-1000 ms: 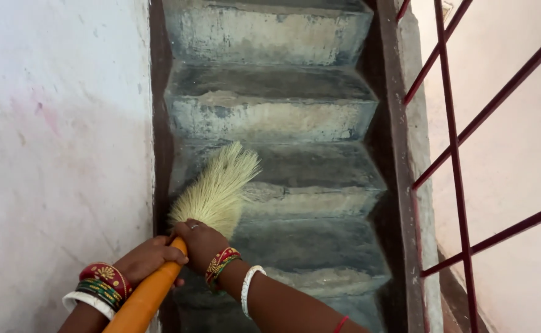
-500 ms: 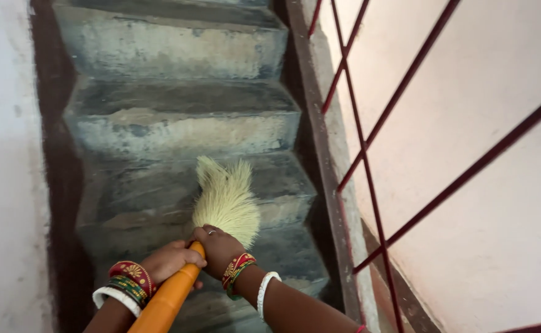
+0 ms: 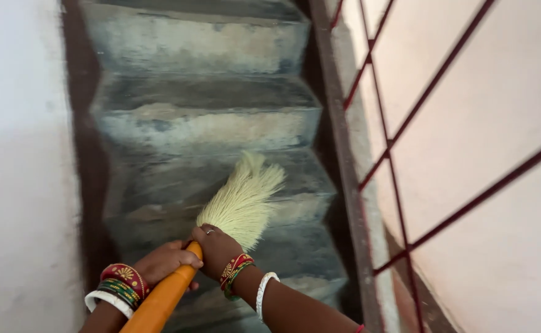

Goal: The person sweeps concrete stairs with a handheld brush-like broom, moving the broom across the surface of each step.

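I hold a broom with an orange handle (image 3: 162, 301) and a pale yellow bristle head (image 3: 244, 197). My left hand (image 3: 162, 261) grips the handle lower down, with red and green bangles on the wrist. My right hand (image 3: 218, 246) is closed where the handle meets the bristles. The bristle tips lie on a worn grey concrete step (image 3: 178, 179), fanned toward the right side of the stair. The handle's lower end runs out of the picture at the bottom.
Grey concrete steps (image 3: 202, 92) descend ahead. A whitish wall (image 3: 17, 172) with a dark red skirting band closes the left side. On the right stand a concrete stair edge (image 3: 357, 203) and a dark red metal railing (image 3: 394, 154), with a pale pink wall behind.
The bristles swept from the left part of the step toward the right, and now tilt right. The camera view shifted rightward, then slightly back. Both hands kept their grip.
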